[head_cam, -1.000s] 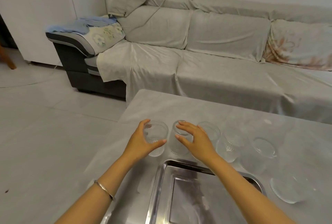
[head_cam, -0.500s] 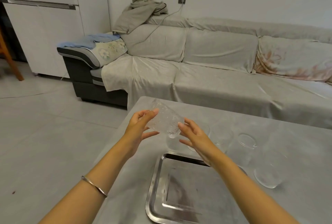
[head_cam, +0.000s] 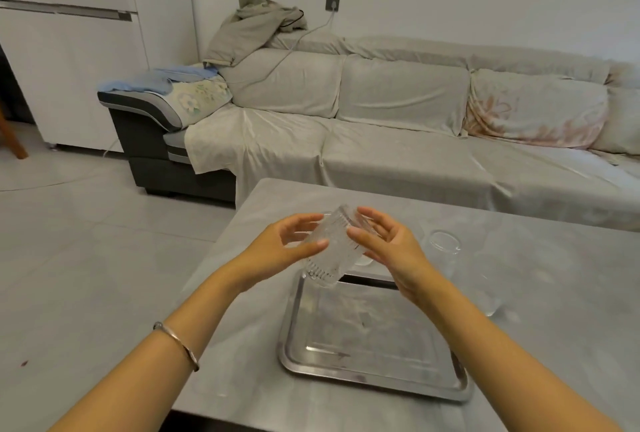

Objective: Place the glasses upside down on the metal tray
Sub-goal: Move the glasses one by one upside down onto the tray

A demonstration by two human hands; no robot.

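A clear ribbed glass (head_cam: 330,251) hangs in the air between both hands, tilted with its open mouth down and towards me, over the far left corner of the metal tray (head_cam: 375,381). My left hand (head_cam: 282,251) grips its left side with thumb and fingers. My right hand (head_cam: 388,244) touches its right side with spread fingers. The tray lies bare on the grey table (head_cam: 554,293). Other clear glasses stand upright behind and right of the tray, one glass (head_cam: 445,251) beside my right wrist; some are hidden behind my hands.
The table's left edge runs close to the tray and my left forearm. A covered sofa (head_cam: 398,140) stands just beyond the table's far edge. A faint glass (head_cam: 491,303) stands right of the tray. Tiled floor lies to the left.
The ribbed glass was lifted off the table and has turned over from lying sideways to mouth downward, and it has come nearer, over the tray's far left corner. Both hands moved with it.
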